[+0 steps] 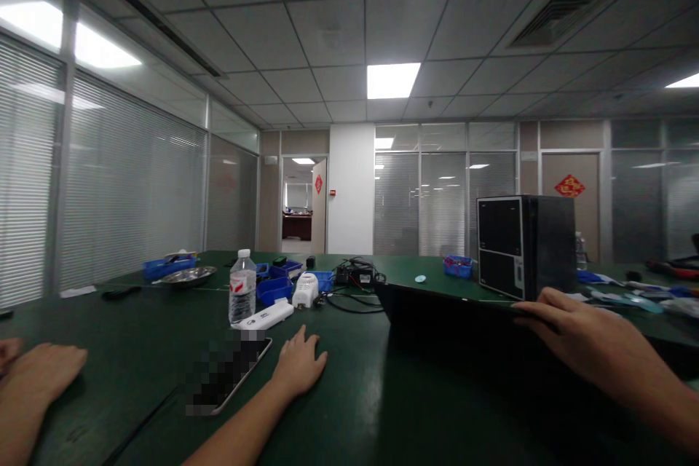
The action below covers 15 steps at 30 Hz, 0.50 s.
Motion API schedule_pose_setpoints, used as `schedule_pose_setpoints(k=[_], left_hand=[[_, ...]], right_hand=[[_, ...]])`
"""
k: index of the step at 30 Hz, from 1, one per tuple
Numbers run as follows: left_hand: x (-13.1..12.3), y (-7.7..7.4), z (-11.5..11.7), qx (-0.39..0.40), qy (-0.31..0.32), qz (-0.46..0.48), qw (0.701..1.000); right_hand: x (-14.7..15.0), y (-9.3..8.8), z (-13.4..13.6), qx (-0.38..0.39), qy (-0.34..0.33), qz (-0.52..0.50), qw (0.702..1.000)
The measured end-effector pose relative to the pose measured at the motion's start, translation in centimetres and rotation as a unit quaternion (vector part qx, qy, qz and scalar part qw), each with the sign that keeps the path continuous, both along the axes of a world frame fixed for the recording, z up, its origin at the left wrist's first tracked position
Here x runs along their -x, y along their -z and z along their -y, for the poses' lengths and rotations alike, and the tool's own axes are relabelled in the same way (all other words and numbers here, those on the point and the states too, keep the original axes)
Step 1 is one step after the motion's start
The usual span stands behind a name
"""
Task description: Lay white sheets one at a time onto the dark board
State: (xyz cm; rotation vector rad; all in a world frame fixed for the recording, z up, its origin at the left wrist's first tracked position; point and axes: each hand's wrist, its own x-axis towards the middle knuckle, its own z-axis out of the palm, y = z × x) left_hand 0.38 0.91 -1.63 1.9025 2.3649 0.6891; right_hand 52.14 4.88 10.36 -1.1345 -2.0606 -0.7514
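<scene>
My right hand [587,342] pinches the top edge of a thin black panel [464,335] that looks like a laptop screen, fingers over the rim. The panel stands tilted above the table, and its lower part is lost in shadow. Flat on the green tabletop rests my left hand [299,360], its fingers spread and nothing in it. Just left of that hand lies a smartphone [232,375], its screen partly blurred out. A white, elongated device [267,315] and a water bottle [242,291] are beyond the phone.
Another person's hands [46,371] rest at the left edge. Behind are blue bins [274,290], a white plastic device [306,290], a black adapter with cables [352,274] and a metal dish [189,276]. A computer tower [524,247] stands back right, near scattered bags [644,300].
</scene>
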Motion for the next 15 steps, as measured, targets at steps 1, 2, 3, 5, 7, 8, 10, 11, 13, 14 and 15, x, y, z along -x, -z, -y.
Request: schedule_pose_setpoints(k=[1, 2, 3, 5, 7, 8, 10, 11, 13, 14, 15], left_hand=[[-0.1, 0.0, 0.0, 0.004, -0.002, -0.007, 1.000], [-0.2, 0.0, 0.0, 0.008, -0.003, -0.014, 1.000], [-0.4, -0.1, 0.0, 0.012, -0.004, -0.021, 1.000], [-0.7, -0.3, 0.1, 0.021, -0.007, -0.034, 0.999], [-0.9, -0.5, 0.2, 0.027, -0.009, -0.047, 0.998], [-1.1, -0.6, 0.3, 0.030, -0.010, -0.053, 0.998], [-1.2, -0.7, 0.4, 0.036, -0.011, -0.063, 0.997], [-1.2, -0.8, 0.4, 0.038, -0.012, -0.066, 0.997], [-1.2, -0.8, 0.5, 0.042, -0.014, -0.068, 0.997], [-1.2, -0.8, 0.5, 0.044, -0.015, -0.069, 0.997], [-1.2, -0.8, 0.5, 0.045, -0.016, -0.069, 0.997]], right_hand=[[-1.0, -0.2, -0.1, 0.001, 0.018, 0.003, 1.000], [-2.0, -0.3, -0.2, -0.002, 0.035, 0.004, 0.999], [-2.9, -0.3, -0.2, -0.003, 0.050, 0.008, 0.999], [-4.2, -0.3, -0.1, -0.005, 0.086, 0.022, 0.996], [-5.0, 0.0, -0.1, -0.008, 0.124, 0.041, 0.991], [-5.3, 0.3, -0.2, -0.010, 0.140, 0.051, 0.989], [-5.7, 1.1, -0.6, -0.017, 0.169, 0.066, 0.983], [-5.9, 1.6, -1.0, -0.018, 0.178, 0.075, 0.981], [-6.3, 2.6, -1.9, -0.013, 0.191, 0.095, 0.977], [-6.5, 3.0, -2.3, -0.007, 0.194, 0.106, 0.975], [-6.6, 3.4, -2.7, -0.001, 0.196, 0.118, 0.974]])
